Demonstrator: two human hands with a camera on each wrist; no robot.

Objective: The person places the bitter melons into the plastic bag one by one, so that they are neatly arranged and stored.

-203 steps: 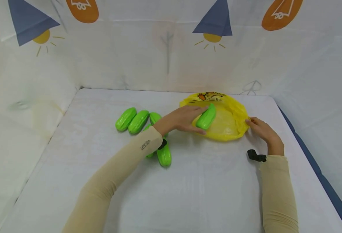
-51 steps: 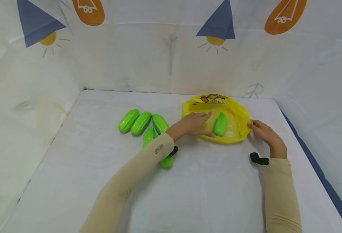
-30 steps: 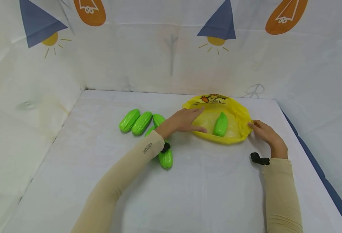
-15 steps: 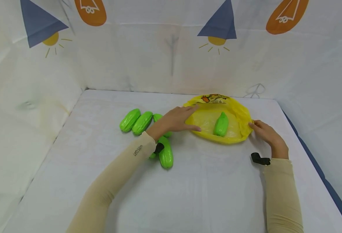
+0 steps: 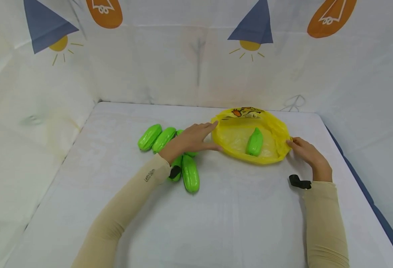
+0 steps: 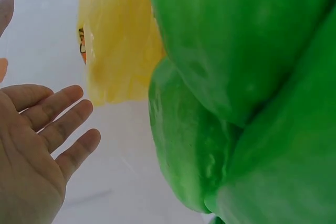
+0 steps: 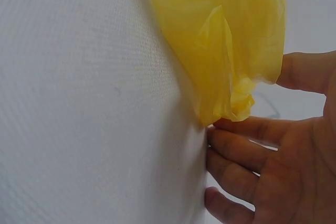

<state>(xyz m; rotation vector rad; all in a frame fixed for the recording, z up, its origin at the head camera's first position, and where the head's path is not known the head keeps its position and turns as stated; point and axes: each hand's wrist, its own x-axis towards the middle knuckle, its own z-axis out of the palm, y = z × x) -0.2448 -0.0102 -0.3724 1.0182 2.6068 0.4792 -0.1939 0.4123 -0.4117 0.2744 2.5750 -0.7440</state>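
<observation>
A yellow plastic bag [image 5: 218,137] lies spread on the table, its mouth held wide. Inside it rests one glossy green cucumber-like vegetable [image 5: 255,142]. My right hand [image 5: 306,153] pinches the bag's right edge between thumb and fingers, seen close up on the yellow film [image 7: 220,40] in the right wrist view. At the bag's left rim, my left hand [image 5: 193,138] has its fingers spread and nothing in its grasp. Under and beside that wrist are several more green vegetables [image 5: 190,175], partly hidden by the hand and sleeve. They loom large [image 6: 210,40] in the left wrist view.
Two of the pile's vegetables [image 5: 150,137] lie side by side at its far left. The white table [image 5: 243,216] meets a pale cloth wall [image 5: 169,63] at the back, printed with lamps and bulbs. Dark blue material [image 5: 363,186] runs along its right edge.
Earlier my left hand held one green vegetable over the bag. It has let go, and the vegetable lies inside. The hand has since drawn left towards the pile; my right hand keeps its place.
</observation>
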